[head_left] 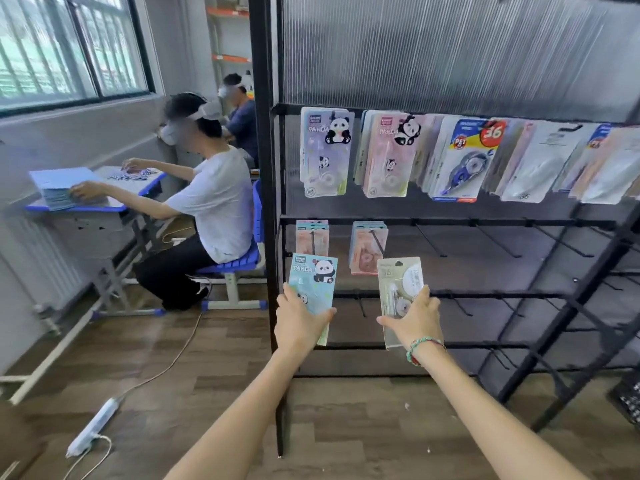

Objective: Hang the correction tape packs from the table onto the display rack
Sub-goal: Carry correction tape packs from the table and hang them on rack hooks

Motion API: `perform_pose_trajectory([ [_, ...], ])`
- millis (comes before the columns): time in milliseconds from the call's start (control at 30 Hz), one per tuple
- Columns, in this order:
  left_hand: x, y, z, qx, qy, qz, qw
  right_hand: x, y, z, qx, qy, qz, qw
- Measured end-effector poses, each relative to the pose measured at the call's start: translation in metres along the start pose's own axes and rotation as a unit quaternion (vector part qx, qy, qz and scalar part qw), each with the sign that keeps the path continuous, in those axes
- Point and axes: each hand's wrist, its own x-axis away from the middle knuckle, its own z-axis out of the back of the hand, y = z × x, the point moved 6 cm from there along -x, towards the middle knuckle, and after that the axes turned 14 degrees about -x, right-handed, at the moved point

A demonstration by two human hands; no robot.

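Note:
My left hand [298,320] grips the lower part of a light-blue panda correction tape pack [313,282], held upright in front of the black display rack [450,222]. In my right hand [414,315] is a beige correction tape pack [398,280], also upright, below a pink stack. Both packs are level with the rack's third rail, whose hooks [362,306] are bare. Several stacks of packs [457,157] hang along the top rail. Two short stacks [367,247] hang at the left of the second rail.
A seated person [207,199] works at a blue desk [93,202] to the left, with another person behind. A white power strip [93,426] and its cable lie on the wooden floor at lower left. The rack's slanted side frame [568,313] stands at right.

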Motion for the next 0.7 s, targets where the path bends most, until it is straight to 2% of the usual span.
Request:
perform_pose_trajectory([
  [333,-0.040,0.008,-0.027,-0.032,-0.001,0.056,0.998,-0.071,0.004,-0.026,0.017,-0.057,0.005,0.998],
  [700,-0.052,0.008,-0.047,-0.046,-0.005,0.087,0.995,-0.088,0.020,-0.038,0.035,-0.093,0.028,0.995],
])
